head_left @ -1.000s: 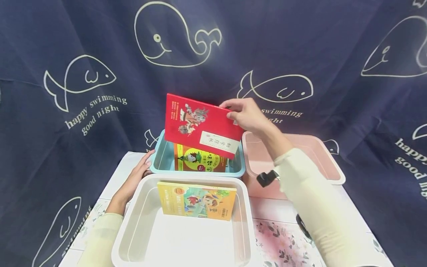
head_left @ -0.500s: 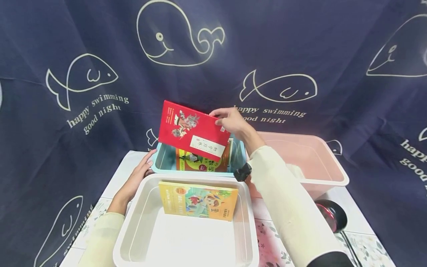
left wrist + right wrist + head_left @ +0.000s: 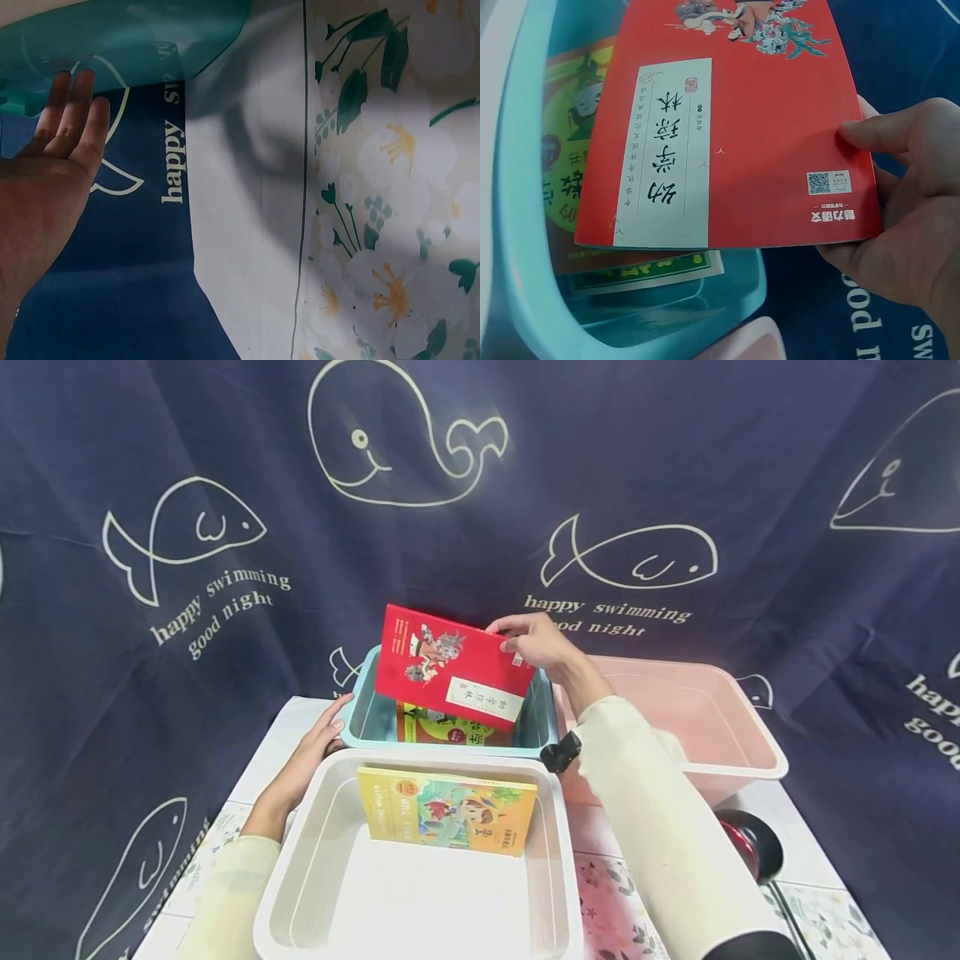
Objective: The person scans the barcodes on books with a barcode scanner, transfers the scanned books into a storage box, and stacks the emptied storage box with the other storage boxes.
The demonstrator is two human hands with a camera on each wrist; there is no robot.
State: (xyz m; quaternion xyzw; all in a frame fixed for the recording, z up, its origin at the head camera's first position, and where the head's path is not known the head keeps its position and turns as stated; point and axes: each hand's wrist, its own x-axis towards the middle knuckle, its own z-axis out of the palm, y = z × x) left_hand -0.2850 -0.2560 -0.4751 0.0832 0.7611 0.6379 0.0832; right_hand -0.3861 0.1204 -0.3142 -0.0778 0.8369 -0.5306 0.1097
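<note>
A red book [image 3: 450, 664] with a white title panel is pinched at its upper right edge by my right hand [image 3: 543, 643], thumb on the cover. It hangs tilted over the blue bin [image 3: 367, 718], its lower part inside the rim. Behind it, partly hidden, an orange and green book [image 3: 574, 150] stands in that bin, with the edge of another book [image 3: 652, 274] showing in the right wrist view. My left hand [image 3: 311, 752] rests against the blue bin's left side; its fingers [image 3: 73, 116] look fairly straight under the rim in the left wrist view.
A white bin [image 3: 300, 852] stands nearest, with a yellow picture book [image 3: 450, 810] leaning on its far wall. At right is a pink bin [image 3: 712, 710], then a dark round object with a cord [image 3: 761, 847]. A navy fish-print cloth [image 3: 480, 552] hangs behind.
The red book has come down, shifting left and then slightly back right, and now covers more of the orange book. My left hand has stayed at the blue bin.
</note>
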